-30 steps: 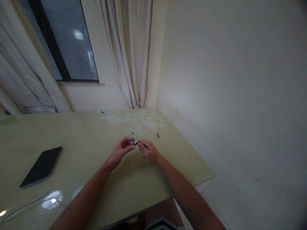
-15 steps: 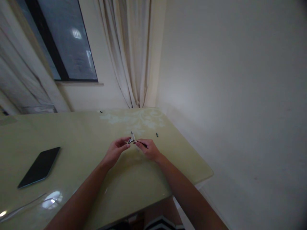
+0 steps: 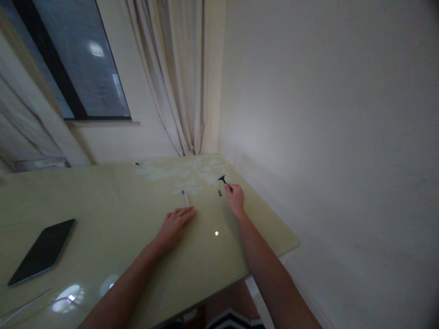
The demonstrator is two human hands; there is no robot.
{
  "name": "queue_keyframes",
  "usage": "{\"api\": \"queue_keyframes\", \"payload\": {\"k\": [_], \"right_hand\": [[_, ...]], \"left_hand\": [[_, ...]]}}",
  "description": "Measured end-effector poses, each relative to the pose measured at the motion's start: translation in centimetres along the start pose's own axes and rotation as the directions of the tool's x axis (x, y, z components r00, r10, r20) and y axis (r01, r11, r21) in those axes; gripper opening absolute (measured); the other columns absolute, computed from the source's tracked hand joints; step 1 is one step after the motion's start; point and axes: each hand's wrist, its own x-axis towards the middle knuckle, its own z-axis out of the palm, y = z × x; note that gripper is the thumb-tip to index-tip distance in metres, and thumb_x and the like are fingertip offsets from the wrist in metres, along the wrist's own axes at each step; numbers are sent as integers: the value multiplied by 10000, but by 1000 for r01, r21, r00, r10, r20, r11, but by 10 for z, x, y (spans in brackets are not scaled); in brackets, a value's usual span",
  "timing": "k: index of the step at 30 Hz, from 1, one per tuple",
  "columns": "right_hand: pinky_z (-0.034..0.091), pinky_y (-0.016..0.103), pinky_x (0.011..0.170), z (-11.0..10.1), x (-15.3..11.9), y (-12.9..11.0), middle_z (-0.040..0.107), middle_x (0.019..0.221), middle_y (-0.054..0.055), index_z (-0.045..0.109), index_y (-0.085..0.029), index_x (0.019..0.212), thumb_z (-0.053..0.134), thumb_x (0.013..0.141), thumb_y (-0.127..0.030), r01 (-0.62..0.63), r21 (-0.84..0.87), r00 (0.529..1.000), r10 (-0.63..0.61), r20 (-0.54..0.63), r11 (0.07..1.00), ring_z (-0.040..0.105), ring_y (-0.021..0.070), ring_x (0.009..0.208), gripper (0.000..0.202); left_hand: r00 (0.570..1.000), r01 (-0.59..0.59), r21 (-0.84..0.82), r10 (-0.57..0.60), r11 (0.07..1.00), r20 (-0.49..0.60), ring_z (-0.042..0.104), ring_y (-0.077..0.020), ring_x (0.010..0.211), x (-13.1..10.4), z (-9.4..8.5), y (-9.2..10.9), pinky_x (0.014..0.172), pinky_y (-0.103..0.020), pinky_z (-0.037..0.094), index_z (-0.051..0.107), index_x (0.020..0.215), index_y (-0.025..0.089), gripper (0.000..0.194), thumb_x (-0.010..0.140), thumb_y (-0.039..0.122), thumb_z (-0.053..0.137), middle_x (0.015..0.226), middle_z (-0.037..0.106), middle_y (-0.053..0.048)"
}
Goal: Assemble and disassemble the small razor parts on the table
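My right hand [image 3: 235,197] is closed round the handle of a small black razor-like tool [image 3: 222,178], its T-shaped head pointing up and left. Just below that head, a small dark piece [image 3: 220,193] lies on the pale green table [image 3: 260,228]. Resting low over the table, my left hand [image 3: 176,224] has its fingers stretched out to the right. A thin white stick with a dark tip [image 3: 185,197] lies beyond these fingers, its near end hidden at them.
A black tablet [image 3: 43,251] lies at the left, with a pale cable [image 3: 24,305] nearer the front. Another small dark piece [image 3: 137,163] is by the table's back edge. Beyond are curtains and a window; a wall runs along the right.
My hands have moved apart. The right one has carried the black tool up and to the right, while the left has lowered to the table and opened. The view has shifted slightly.
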Motion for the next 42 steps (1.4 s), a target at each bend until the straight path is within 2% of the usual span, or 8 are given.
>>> {"api": "queue_keyframes", "payload": {"k": [8, 14, 21, 26, 29, 32, 37, 42], "right_hand": [[454, 282, 754, -2, 5, 7, 751, 1001, 116, 766, -174, 1054, 587, 964, -283, -155, -462, 976, 208, 66, 873, 689, 233, 919, 229], [451, 298, 747, 2, 2, 4, 705, 1100, 170, 738, -147, 1084, 607, 957, -284, -122, -554, 972, 211, 99, 824, 689, 253, 929, 228], [424, 279, 705, 7, -10, -19, 681, 791, 80, 729, -161, 814, 476, 1029, -457, -51, -31, 984, 55, 171, 998, 626, 185, 744, 445], [358, 249, 532, 25, -18, -34, 579, 608, -2, 709, -158, 744, 630, 858, -665, -379, 477, 823, 54, 565, 793, 487, 117, 521, 526], [315, 230, 470, 24, -10, -27, 499, 577, -46, 682, -174, 783, 712, 788, -621, -429, 689, 897, 181, 404, 584, 418, 99, 484, 448], [302, 226, 439, 17, 0, -17, 445, 549, -65, 636, -189, 779, 693, 824, -575, -376, 808, 910, 343, 231, 453, 375, 94, 451, 393], [298, 214, 407, 18, 2, -8, 451, 544, -69, 617, -195, 786, 690, 845, -549, -368, 843, 887, 420, 193, 391, 369, 88, 423, 366], [295, 209, 398, 22, -1, -9, 426, 525, -80, 601, -195, 780, 686, 862, -518, -409, 840, 868, 437, 236, 357, 353, 83, 412, 343]], "left_hand": [[955, -231, 203, 182, 951, 234, 665, -235, 1070, -2, -7, 9, 967, -377, 523, 765, 1094, 270, 369, 903, 67, 522, 1137, 758, -66], [937, -331, 279, 281, 901, 205, 670, -203, 1120, -8, -5, 16, 980, -329, 542, 699, 1167, 258, 398, 931, 43, 462, 1215, 728, -51], [876, -480, 351, 459, 804, 146, 665, -213, 1172, 2, 1, 27, 993, -357, 559, 670, 1233, 236, 373, 1005, 83, 418, 1284, 710, -87], [771, -636, 305, 596, 709, 225, 647, -236, 1214, 33, 10, 42, 1025, -393, 546, 670, 1245, 225, 296, 1036, 167, 468, 1341, 691, -107], [862, -506, 290, 478, 812, 166, 617, -224, 1276, 58, 25, 45, 1078, -381, 507, 640, 1319, 248, 334, 1046, 209, 451, 1403, 648, -96], [982, -191, 348, 175, 918, 77, 615, -243, 1267, 86, 46, 44, 1092, -397, 480, 585, 1407, 229, 394, 1023, 237, 494, 1392, 633, -122], [992, 84, 382, -115, 920, 58, 577, -397, 1256, 124, 82, 40, 1033, -564, 464, 630, 1380, 205, 541, 873, 373, 713, 1399, 618, -191], [975, 200, 333, -220, 921, 22, 578, -405, 1224, 134, 93, 31, 979, -583, 465, 743, 1194, 250, 343, 889, 389, 670, 1346, 649, -164]]}}
